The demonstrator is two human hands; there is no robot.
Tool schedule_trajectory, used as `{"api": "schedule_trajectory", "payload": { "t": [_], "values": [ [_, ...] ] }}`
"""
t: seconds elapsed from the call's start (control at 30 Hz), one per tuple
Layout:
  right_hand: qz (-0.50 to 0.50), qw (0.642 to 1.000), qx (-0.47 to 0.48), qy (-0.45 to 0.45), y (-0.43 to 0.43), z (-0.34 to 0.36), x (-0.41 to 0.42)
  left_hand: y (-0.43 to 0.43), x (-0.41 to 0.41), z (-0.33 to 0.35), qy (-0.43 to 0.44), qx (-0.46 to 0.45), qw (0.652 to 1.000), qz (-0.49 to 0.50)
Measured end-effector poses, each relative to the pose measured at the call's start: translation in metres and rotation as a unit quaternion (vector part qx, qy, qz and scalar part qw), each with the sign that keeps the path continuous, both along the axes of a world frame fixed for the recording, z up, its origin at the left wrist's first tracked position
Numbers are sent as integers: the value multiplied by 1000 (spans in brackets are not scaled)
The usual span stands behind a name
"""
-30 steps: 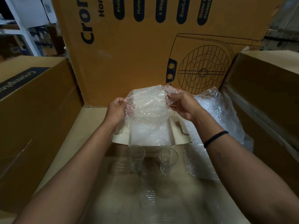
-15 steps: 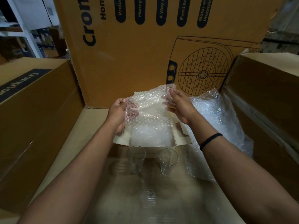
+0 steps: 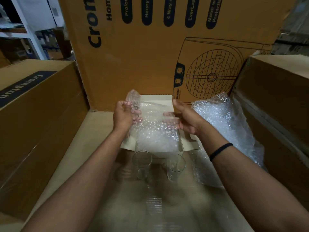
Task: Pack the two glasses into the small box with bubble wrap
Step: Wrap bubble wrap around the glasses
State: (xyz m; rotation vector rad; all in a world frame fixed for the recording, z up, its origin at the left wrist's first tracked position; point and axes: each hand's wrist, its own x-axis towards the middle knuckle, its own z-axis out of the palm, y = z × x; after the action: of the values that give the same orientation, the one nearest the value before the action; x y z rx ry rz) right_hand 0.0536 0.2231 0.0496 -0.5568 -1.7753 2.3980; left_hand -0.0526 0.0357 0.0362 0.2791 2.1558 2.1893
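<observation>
A small open white box (image 3: 189, 144) lies on the cardboard surface, its lid (image 3: 158, 102) standing up at the back. A sheet of bubble wrap (image 3: 154, 131) hangs over it, its lower end inside the box. My left hand (image 3: 123, 114) grips the sheet's left edge. My right hand (image 3: 185, 117) holds its right edge with the fingers curled behind it. Two clear glasses stand upright just in front of the box: the left glass (image 3: 142, 162) and the right glass (image 3: 175, 166), both untouched.
A larger heap of bubble wrap (image 3: 224, 124) lies to the right of the box. Tall printed cartons close the space: one behind (image 3: 150, 56), one on the left (image 3: 38, 114), one on the right (image 3: 274, 106). Shelving shows at the top left.
Both hands have lowered the top of the bubble wrap sheet, so the box's white lid now shows behind it. The glasses have not moved.
</observation>
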Motion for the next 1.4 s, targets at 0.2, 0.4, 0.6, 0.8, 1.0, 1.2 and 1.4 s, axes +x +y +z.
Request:
{"api": "schedule_trajectory", "payload": {
  "t": [0.2,0.4,0.6,0.8,1.0,1.2,1.4],
  "values": [
    [-58,993,96,25,-6,-3,-1,-1,-2,4,-32,81,995,-43],
    [-69,973,216,35,6,-6,-1,-18,-6,5,-36,58,984,-168],
    [-56,955,291,5,6,-3,-3,-13,-6,1,81,-188,967,-153],
    [-79,897,434,25,-1,7,-4,-6,-15,-5,213,-247,945,-27],
    [-15,963,251,94,11,12,0,-13,-6,16,148,-108,971,-156],
    [72,979,190,28,17,-3,2,-14,-7,19,-29,-1,987,-160],
    [58,974,219,-4,15,-7,-2,-22,-12,17,-154,117,956,-222]
  ]
}}
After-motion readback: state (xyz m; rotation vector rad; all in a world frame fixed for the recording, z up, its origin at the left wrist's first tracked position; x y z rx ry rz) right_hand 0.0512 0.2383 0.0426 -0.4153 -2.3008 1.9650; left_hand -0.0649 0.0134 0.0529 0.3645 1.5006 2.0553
